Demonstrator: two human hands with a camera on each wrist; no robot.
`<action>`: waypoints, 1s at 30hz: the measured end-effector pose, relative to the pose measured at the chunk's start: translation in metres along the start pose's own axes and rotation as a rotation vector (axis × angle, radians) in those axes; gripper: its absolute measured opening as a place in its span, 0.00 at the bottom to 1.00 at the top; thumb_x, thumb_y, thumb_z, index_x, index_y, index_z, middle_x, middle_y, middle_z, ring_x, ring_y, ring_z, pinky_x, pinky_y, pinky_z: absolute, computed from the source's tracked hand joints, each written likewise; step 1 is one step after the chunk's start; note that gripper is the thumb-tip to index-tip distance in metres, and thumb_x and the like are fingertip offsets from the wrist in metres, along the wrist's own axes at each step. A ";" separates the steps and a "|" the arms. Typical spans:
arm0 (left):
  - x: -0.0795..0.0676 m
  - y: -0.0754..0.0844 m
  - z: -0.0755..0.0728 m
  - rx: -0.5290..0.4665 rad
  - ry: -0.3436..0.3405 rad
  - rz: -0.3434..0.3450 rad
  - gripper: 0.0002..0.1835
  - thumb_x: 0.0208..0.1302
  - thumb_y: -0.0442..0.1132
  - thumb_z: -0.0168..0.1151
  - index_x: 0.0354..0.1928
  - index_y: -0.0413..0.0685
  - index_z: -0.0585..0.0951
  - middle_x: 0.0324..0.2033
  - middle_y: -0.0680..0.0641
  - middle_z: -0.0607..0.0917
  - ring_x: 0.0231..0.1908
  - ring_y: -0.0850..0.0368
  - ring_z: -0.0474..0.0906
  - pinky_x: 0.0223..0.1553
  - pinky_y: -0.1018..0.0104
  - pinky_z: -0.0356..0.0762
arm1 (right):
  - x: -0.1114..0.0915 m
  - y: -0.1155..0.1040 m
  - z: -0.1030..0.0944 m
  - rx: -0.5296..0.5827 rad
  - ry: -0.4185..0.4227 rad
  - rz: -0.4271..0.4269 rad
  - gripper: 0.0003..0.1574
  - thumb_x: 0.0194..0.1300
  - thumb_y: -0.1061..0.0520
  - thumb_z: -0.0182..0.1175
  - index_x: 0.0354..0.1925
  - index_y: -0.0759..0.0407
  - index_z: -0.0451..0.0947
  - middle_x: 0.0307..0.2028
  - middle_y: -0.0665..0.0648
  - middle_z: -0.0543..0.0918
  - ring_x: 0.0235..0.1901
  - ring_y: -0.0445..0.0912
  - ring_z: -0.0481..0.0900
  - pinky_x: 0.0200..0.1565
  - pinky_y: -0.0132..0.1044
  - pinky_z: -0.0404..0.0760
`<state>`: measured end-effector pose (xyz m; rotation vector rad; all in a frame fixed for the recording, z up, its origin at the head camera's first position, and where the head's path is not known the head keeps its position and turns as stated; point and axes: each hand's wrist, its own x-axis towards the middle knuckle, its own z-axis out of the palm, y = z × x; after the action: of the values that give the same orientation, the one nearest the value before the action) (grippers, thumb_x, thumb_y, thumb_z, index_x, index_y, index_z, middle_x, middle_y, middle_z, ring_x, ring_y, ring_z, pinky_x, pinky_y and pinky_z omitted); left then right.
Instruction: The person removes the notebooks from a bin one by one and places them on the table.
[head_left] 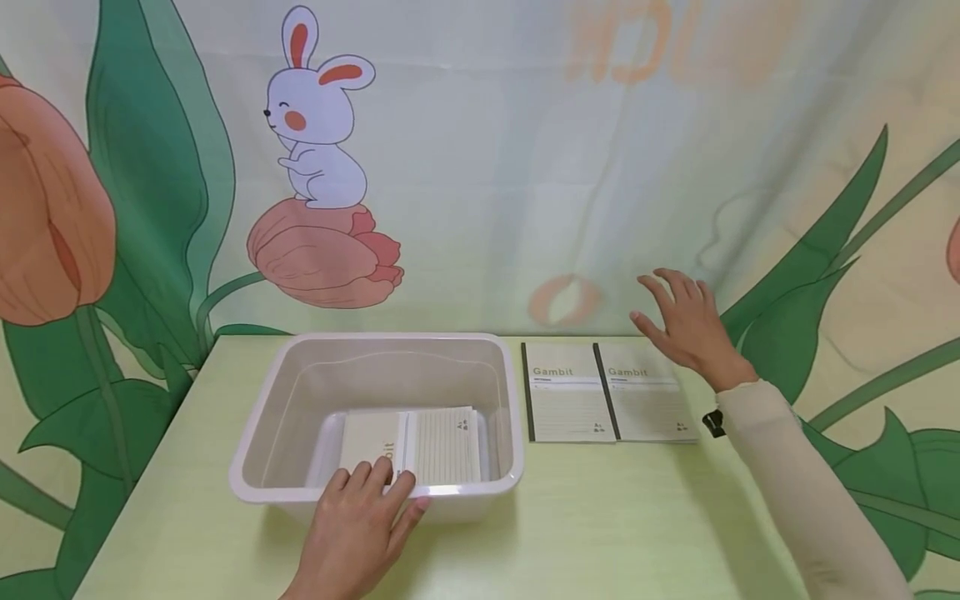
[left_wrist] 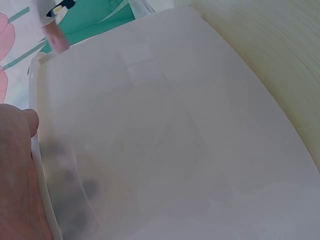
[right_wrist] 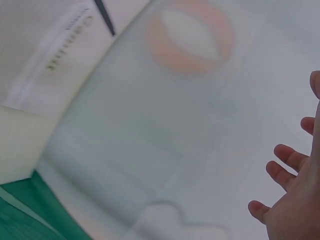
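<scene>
Evidently notebooks are the matter in hand: two lie flat on the surface (head_left: 615,521) right of the bin, an inner notebook (head_left: 572,412) and an outer notebook (head_left: 651,408), side by side, dark spines to the left; whether they touch or slightly overlap, cannot tell. Another, the boxed notebook (head_left: 442,450), lies sideways on the floor of the bin (head_left: 397,371), "Gambit" lettering partly covered from view by fingers. More beneath it? Not clear.

Right hand (head_left: 686,325) empty, fingers loosely spread, in the air by the far right corner of the outer notebook. Left hand (head_left: 356,525) hooked over the near rim of the bin, fingers inside, their shadows showing through the wall in the left wrist view.

Step in hand, as I judge it: steadying the bin while the right hand is free by the notebooks. Next move probably calls for lowering that hand to the outer notebook and getting fingertips under a thin, flat edge.

Around: black strap (head_left: 713,423) at the right wrist, pale sleeve (head_left: 810,492), printed curtain (head_left: 480,208) behind. In the way: the bin's raised right side, just beside the inner notebook, and the left hand over the near rim
</scene>
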<state>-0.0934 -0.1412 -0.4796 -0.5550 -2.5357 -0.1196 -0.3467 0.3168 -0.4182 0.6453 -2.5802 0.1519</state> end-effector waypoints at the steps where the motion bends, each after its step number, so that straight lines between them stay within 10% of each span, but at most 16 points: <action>1: 0.000 0.000 0.000 -0.001 0.003 0.001 0.26 0.76 0.63 0.33 0.38 0.54 0.75 0.30 0.50 0.73 0.29 0.52 0.69 0.33 0.61 0.66 | 0.002 -0.004 -0.005 -0.003 0.014 -0.019 0.36 0.68 0.41 0.58 0.68 0.54 0.65 0.66 0.66 0.66 0.66 0.63 0.64 0.63 0.64 0.58; 16: 0.000 0.002 0.000 -0.012 0.048 0.003 0.28 0.76 0.63 0.30 0.37 0.53 0.75 0.30 0.49 0.73 0.28 0.52 0.69 0.33 0.61 0.65 | 0.038 -0.081 -0.079 0.006 0.041 -0.262 0.37 0.68 0.38 0.55 0.69 0.49 0.64 0.68 0.62 0.66 0.70 0.58 0.59 0.68 0.63 0.52; 30: 0.002 0.001 0.001 0.005 0.014 0.000 0.27 0.75 0.64 0.33 0.37 0.55 0.75 0.31 0.50 0.74 0.29 0.53 0.69 0.33 0.62 0.65 | 0.073 -0.164 -0.080 0.047 -0.026 -0.559 0.36 0.70 0.35 0.50 0.71 0.45 0.62 0.70 0.57 0.65 0.72 0.53 0.59 0.71 0.59 0.54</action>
<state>-0.0947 -0.1393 -0.4798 -0.5499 -2.5223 -0.1172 -0.2931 0.1590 -0.3149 1.3569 -2.3204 0.0191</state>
